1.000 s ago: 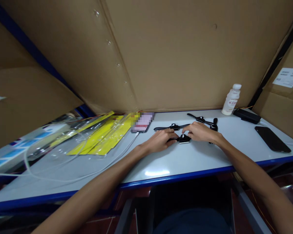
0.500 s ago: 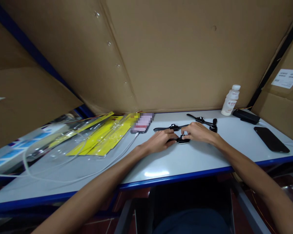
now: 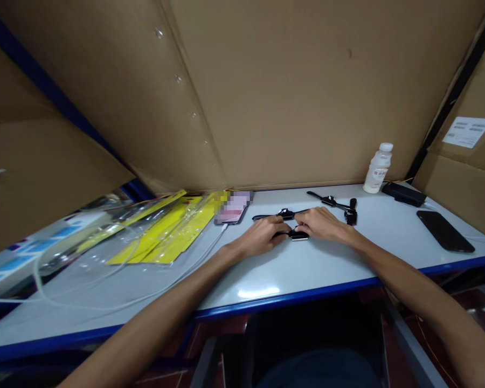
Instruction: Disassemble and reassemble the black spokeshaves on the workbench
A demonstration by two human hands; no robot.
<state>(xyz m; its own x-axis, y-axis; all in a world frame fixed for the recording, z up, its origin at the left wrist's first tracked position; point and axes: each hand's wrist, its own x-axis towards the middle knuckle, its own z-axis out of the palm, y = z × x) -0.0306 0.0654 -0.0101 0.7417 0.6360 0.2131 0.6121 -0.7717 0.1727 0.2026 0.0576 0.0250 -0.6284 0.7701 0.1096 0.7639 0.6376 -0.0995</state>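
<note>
A black spokeshave [image 3: 299, 235] with a metal edge along its front lies low over the white table between my hands. My left hand [image 3: 262, 236] is closed around its left handle. The fingers of my right hand [image 3: 320, 223] are closed at its right end, and they hide the handle there. Just behind my hands lies a second black spokeshave [image 3: 285, 214], its right part partly covered by my right hand. Farther back, to the right, is another spokeshave [image 3: 329, 200], with one more [image 3: 351, 216] turned at an angle beside it.
Yellow cards in clear plastic packaging [image 3: 161, 231] and a white cable [image 3: 153, 291] spread over the left side. A phone [image 3: 234, 209] lies at the back. On the right are a bottle [image 3: 376, 171], a black case-like object [image 3: 404, 194] and a dark phone [image 3: 444, 230]. Cardboard walls surround the table.
My right hand's fingers have moved from the spokeshave's middle to its right end. My left hand stays on the left handle. The view has shifted slightly.
</note>
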